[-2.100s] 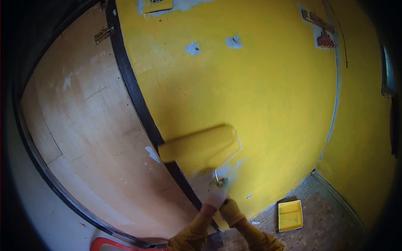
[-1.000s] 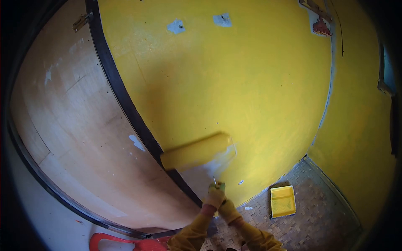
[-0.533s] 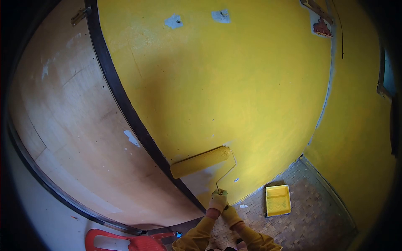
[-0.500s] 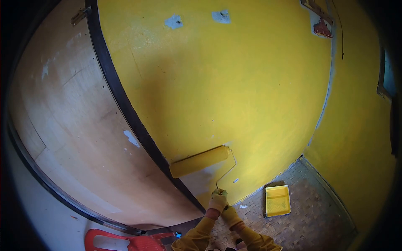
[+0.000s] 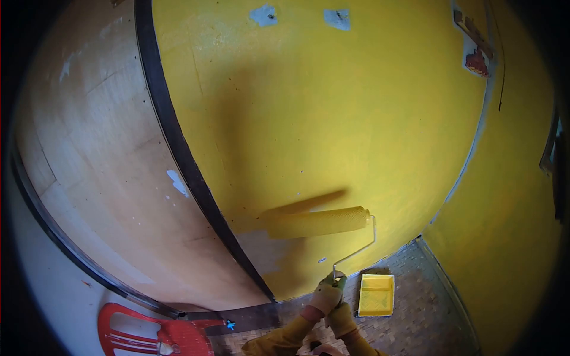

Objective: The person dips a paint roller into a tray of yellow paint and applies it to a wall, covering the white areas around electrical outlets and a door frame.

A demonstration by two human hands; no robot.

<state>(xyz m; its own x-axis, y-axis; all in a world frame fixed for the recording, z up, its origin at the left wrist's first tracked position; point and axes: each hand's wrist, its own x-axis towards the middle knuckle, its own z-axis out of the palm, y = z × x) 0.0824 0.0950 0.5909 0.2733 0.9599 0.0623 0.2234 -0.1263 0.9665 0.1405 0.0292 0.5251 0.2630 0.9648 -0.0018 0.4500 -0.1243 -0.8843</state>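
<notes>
Seen from above, looking down at a yellow wall [image 5: 332,118] low in a room corner. Paint roller [image 5: 317,222] pressed flat against the wall near its foot, lying almost level, thick with yellow paint, just right of a dark door frame [image 5: 178,154]. Thin wire arm bent down from the roller's right end to a handle gripped in two gloved hands. Left hand [image 5: 326,295] closed around the handle higher up, right hand [image 5: 342,316] wrapped shut just below it, the two touching. Yellow sleeves leading down out of view. Pale unpainted patch [image 5: 264,252] just under the roller. Yellow paint tray [image 5: 376,295] on the woven-patterned floor [image 5: 427,314], just right of the hands. Plywood door [image 5: 101,166] to the left, red plastic chair [image 5: 154,335] at near left
</notes>
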